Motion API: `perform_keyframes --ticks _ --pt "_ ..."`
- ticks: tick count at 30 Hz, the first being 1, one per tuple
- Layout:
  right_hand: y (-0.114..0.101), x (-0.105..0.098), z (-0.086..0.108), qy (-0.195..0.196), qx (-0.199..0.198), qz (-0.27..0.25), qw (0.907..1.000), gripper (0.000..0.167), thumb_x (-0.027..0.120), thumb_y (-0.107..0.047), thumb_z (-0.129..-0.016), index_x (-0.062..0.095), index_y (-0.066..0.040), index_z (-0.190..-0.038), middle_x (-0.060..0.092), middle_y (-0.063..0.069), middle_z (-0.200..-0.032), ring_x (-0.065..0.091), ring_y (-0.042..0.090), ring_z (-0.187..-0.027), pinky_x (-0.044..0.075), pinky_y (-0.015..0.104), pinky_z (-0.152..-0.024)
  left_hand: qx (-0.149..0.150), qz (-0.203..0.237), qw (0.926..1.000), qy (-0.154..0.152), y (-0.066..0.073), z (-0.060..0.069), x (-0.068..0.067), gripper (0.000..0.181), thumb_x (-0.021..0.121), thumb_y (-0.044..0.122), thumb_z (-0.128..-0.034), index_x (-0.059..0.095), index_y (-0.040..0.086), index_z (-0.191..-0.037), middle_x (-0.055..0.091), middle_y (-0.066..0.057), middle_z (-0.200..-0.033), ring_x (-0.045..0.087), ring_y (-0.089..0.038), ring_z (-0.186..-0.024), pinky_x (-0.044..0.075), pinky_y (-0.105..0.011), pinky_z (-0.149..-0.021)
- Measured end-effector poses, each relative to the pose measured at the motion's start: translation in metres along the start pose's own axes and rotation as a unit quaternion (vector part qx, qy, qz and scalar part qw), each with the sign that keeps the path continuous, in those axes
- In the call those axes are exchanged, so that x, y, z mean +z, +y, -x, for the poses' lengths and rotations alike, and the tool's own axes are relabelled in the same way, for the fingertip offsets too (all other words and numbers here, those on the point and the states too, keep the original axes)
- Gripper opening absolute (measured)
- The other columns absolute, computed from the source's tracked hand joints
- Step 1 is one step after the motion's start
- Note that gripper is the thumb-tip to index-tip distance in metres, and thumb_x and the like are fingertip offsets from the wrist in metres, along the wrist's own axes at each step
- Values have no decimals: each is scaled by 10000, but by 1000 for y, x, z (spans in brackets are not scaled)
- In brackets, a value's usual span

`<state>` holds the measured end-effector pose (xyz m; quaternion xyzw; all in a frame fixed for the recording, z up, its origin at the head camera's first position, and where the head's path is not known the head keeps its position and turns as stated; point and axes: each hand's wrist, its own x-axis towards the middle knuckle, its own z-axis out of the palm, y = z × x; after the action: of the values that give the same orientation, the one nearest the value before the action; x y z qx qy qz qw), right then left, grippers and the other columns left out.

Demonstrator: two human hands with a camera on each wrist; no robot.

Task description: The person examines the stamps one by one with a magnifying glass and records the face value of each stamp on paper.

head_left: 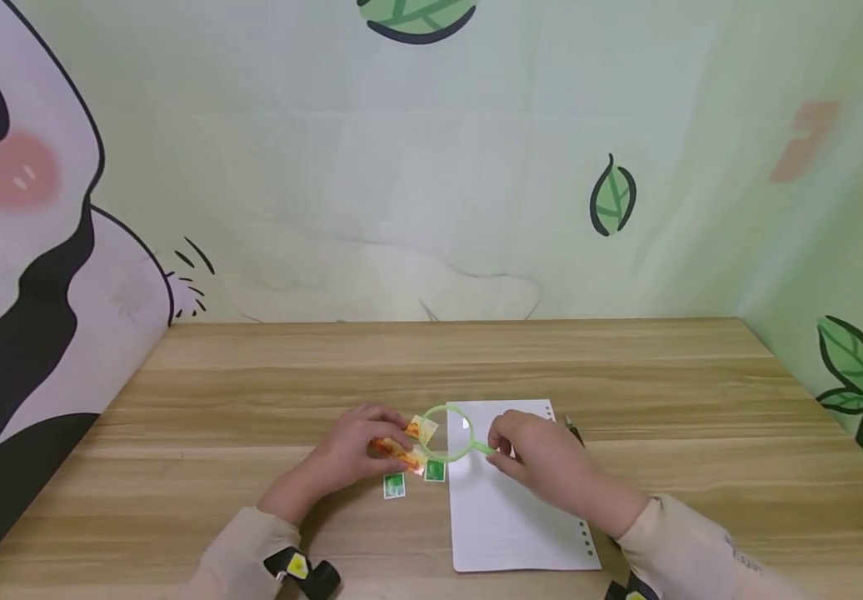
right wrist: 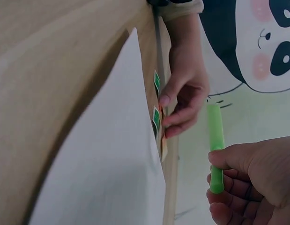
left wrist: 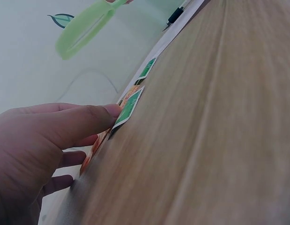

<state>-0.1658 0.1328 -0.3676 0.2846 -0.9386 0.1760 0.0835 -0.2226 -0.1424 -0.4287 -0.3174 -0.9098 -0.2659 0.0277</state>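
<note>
The right hand (head_left: 544, 458) pinches the handle of a light green magnifying glass (head_left: 482, 447), whose ring hangs over the paper's left edge beside the stamps. In the right wrist view the thumb and fingers close on the green handle (right wrist: 217, 173). My left hand (head_left: 352, 446) rests on the table with fingers spread, touching an orange stamp (head_left: 401, 454). Another orange-yellow stamp (head_left: 422, 428) lies by its fingertips. Two green stamps (head_left: 394, 486) (head_left: 435, 471) lie nearer the front edge. From the left wrist, the thumb tip is against a green stamp (left wrist: 130, 107), contact unclear.
White lined paper (head_left: 514, 517) with punched holes lies under and left of the right forearm. A dark pen (head_left: 573, 429) sits at its right edge, partly hidden. Behind the wooden table (head_left: 289, 358) hangs a backdrop (head_left: 416, 167) with a panda and leaves.
</note>
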Motion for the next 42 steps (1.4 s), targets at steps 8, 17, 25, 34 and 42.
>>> perform_keyframes --ticks 8,17,25,34,42 --pt "-15 12 0 -127 -347 234 9990 122 719 -157 -836 601 -139 -814 578 -65 -768 496 21 -681 436 170 -569 168 -165 9997 92 0 0 -1 208 805 259 -752 729 169 -923 657 -27 -1164 553 -263 -1142 428 -505 -993" --pt "-22 21 0 -166 -461 412 9980 131 723 -187 -837 602 -145 -814 566 -68 -762 470 22 -673 419 159 -548 317 -262 9991 100 -2 0 0 222 786 246 -771 737 158 -969 662 -41 -1164 563 -265 -1130 437 -501 -988" --pt "-23 23 -1 -164 -444 504 9976 131 724 -207 -840 607 -153 -815 578 -76 -773 481 19 -675 427 153 -548 212 -237 9995 48 -2 0 0 224 786 267 -774 736 167 -967 657 -38 -1174 557 -263 -1141 425 -506 -1001" --pt "-22 22 -1 40 -524 511 9973 138 729 -188 -831 600 -148 -808 578 -68 -773 486 25 -681 432 162 -550 166 -224 9996 31 -2 -1 1 201 782 272 -778 731 181 -950 655 -34 -1180 558 -261 -1146 422 -515 -1004" --pt "-21 21 -1 50 -499 504 9975 139 729 -189 -831 598 -150 -806 567 -73 -763 478 26 -675 422 160 -543 87 -251 9996 1 -1 -1 0 208 781 272 -780 730 174 -956 653 -29 -1179 552 -255 -1152 435 -497 -1001"
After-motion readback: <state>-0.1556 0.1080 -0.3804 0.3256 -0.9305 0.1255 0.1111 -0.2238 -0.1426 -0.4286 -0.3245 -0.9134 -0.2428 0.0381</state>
